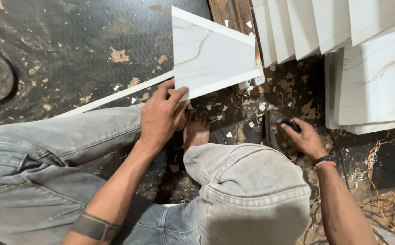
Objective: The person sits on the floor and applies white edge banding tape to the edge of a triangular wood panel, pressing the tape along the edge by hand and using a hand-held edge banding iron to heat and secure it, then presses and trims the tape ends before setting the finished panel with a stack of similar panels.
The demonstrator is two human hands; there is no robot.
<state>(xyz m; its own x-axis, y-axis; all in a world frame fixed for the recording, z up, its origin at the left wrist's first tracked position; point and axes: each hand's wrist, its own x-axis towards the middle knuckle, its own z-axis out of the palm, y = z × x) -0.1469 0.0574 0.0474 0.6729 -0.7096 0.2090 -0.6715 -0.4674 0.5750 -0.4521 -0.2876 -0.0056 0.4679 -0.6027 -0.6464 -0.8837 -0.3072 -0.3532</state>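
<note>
dark workshop floor, scuffed, flecked with tan chips and small white offcuts; curled shavings and thin orange wire at right. wooden planks at top centre. stack of white marbled panels at right, more panels leaning in a row along the top.

person seated low, grey jeans, one bare foot on the floor between the knees.

item 1: panel, white with faint gold veining, white edge band on its sides. rests on the floor ahead of the foot, near edge raised. long axis runs from lower left to upper right; far end points toward the planks.

item 2: strip, thin, white, lying on the floor from the panel's near corner down to the left.

left hand: fingers curled, thumb and fingertips pinching the panel's near left corner.

right hand: closed over a dark tool on the floor; beaded band on the wrist. tool's kind cannot be told.
</note>
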